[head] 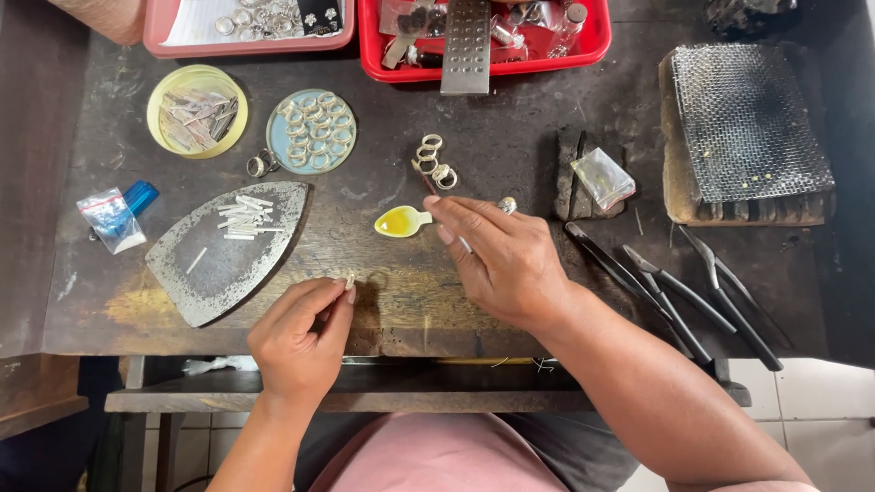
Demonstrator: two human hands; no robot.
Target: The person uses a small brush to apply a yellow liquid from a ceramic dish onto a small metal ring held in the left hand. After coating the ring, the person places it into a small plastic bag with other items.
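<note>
My left hand (299, 335) pinches a small silver ring piece (349, 280) between thumb and fingertips, low over the dark wooden bench (510, 137). My right hand (499, 260) grips a thin tool like a brush, its tip near a white spoon (402, 221) filled with yellow liquid. A silver ring sits on one finger of the right hand. Just beyond the spoon lies a cluster of silver rings (434, 162).
A flat iron-shaped metal plate (219, 260) with silver strips lies left. A yellow lid (197, 111) and a pale blue lid (312, 131) hold silver pieces. Red trays (483, 36) stand at the back. Wire mesh on a block (747, 132) and several pliers (674, 292) lie right.
</note>
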